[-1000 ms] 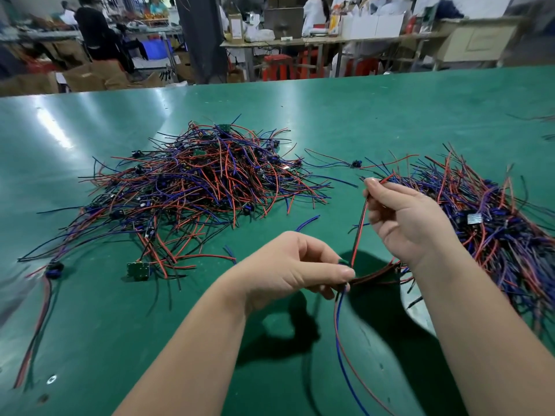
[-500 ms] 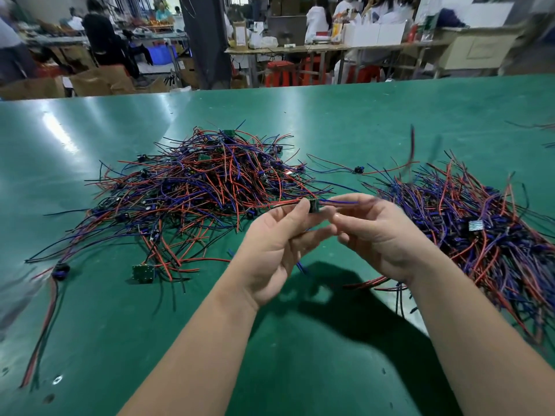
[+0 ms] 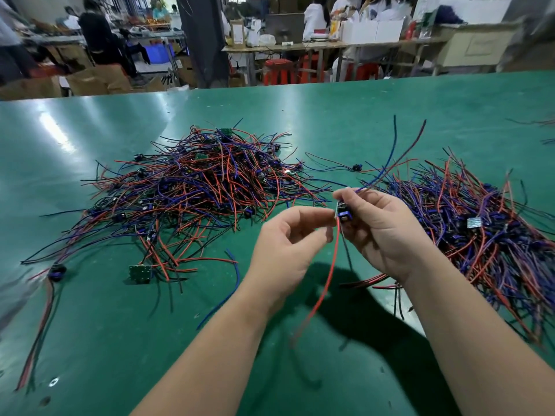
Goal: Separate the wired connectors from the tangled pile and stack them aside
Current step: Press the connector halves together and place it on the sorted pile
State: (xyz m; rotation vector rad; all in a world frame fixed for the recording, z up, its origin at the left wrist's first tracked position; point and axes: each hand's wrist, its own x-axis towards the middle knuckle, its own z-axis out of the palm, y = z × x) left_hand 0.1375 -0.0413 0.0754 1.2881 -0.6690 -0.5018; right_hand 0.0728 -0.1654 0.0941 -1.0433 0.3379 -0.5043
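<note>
The right hand pinches a small blue connector between thumb and curled fingers, holding it up above the green table. From the top of that grip 2 of its leads, a blue wire and a dark red wire, spring up and away. A bright red wire hangs from the connector's underside toward the tabletop (its lower end is blurred). The left hand sits just beside, fingers curled, with index and thumb tips close against the connector and the hanging red wire. Whether they actually nip the wire I cannot tell, as the tips are smeared. To the right, partly behind the right wrist, lies the sorted stack of wired connectors, its leads running roughly 1 way. Left of the hands and farther back spreads the tangled pile of red, blue and black leads. Between the 2 heaps a loose connector lies alone. At the pile's near edge rests a small green circuit board, and farther left lies a dark connector with thick leads trailing toward the near table edge
</note>
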